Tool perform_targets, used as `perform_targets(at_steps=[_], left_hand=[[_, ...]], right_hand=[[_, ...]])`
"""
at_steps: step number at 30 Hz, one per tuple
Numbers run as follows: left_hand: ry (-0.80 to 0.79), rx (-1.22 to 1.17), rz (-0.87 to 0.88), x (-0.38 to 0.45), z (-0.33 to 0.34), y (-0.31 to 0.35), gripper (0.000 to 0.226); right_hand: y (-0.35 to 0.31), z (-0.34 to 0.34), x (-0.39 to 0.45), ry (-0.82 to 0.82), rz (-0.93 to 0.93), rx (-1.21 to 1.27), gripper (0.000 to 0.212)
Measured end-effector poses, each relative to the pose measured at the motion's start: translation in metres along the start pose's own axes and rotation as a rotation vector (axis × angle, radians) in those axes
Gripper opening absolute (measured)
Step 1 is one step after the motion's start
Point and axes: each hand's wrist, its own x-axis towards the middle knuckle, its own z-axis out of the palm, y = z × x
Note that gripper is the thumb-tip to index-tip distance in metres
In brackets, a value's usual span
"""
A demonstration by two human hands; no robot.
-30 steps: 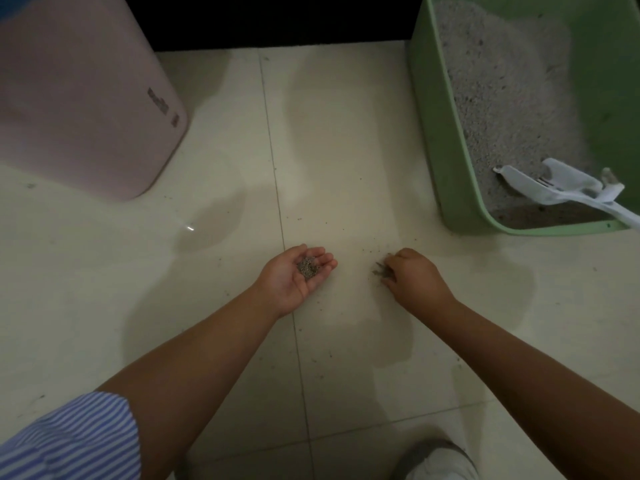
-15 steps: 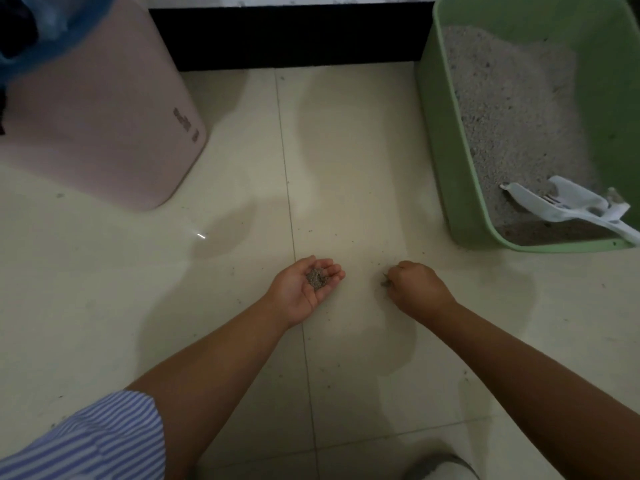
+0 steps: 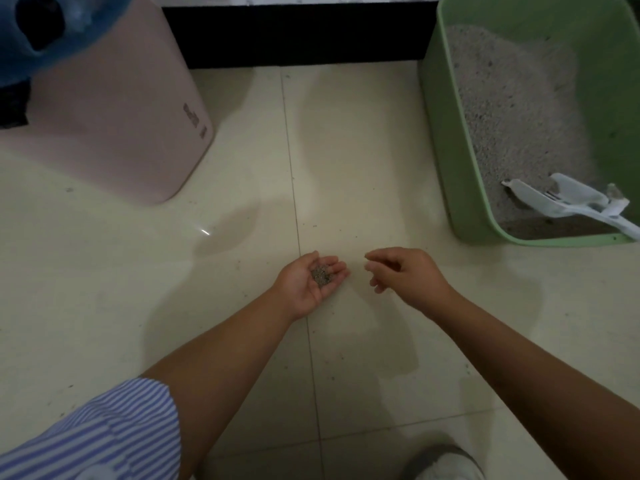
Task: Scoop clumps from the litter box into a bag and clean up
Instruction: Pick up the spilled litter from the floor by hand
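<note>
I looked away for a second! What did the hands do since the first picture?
The right hand lifted off the floor, where it was pinching at spilled grains, and its fingers loosened near the left hand. Whether it carries any grains cannot be told. The left hand stayed palm up, cupping its little pile of litter. The scoop stayed in the green litter box.

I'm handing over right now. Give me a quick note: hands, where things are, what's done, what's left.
Left hand: palm up, cupped, carrying a small pile of litter grains.
Right hand: above the floor, fingers loosely curled, apparently empty.
Scoop lies in the green litter box; the blue-bagged pink bin stands far left.
Left: stray grains remain on the floor tiles; collect them, then empty the palm.
</note>
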Motion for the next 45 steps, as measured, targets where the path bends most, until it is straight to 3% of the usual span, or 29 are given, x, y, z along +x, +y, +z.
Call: perform_targets(at_steps=[5,7,11,15,18,20,23,26,29,31,37,42,45], left_hand=[[-0.009,0.003,-0.015,0.001,-0.002,0.0,0.041],[-0.013,0.012,-0.01,0.0,-0.002,-0.001,0.04],[-0.016,0.015,0.003,0.0,-0.001,-0.001,0.04],[-0.02,-0.003,0.003,0.002,-0.002,-0.002,0.042],[-0.038,-0.019,0.009,0.004,-0.002,-0.001,0.058],[-0.038,-0.028,0.014,0.004,-0.003,-0.002,0.063],[-0.034,-0.014,0.017,0.003,-0.004,-0.002,0.047],[-0.042,-0.01,0.012,0.003,-0.005,-0.001,0.04],[-0.041,-0.021,0.012,0.004,-0.005,-0.002,0.04],[-0.046,-0.013,0.012,0.005,-0.005,-0.002,0.041],[-0.056,-0.014,0.014,0.007,-0.006,-0.003,0.062],[-0.039,0.005,0.017,0.005,-0.006,-0.002,0.048],[-0.039,-0.006,0.02,0.005,-0.006,-0.003,0.06]], right_hand=[[0.041,-0.022,0.01,0.159,-0.013,-0.412,0.02],[0.05,-0.022,0.012,0.18,-0.105,-0.532,0.016],[0.06,-0.006,0.014,0.065,-0.375,-0.654,0.017],[0.061,0.001,0.013,-0.019,-0.415,-0.762,0.018],[0.068,0.0,0.014,0.01,-0.467,-0.802,0.009],[0.074,-0.003,0.013,0.014,-0.481,-0.817,0.016],[0.076,-0.011,0.008,0.013,-0.465,-0.821,0.012],[0.076,-0.018,0.001,0.166,-0.367,-0.699,0.011],[0.077,-0.019,-0.005,0.249,-0.113,-0.609,0.038],[0.075,-0.015,-0.008,0.171,0.029,-0.609,0.05],[0.062,0.004,-0.001,0.172,0.014,-0.566,0.023],[0.064,0.008,0.003,0.171,-0.011,-0.593,0.023],[0.064,0.009,0.005,0.16,-0.009,-0.612,0.021]])
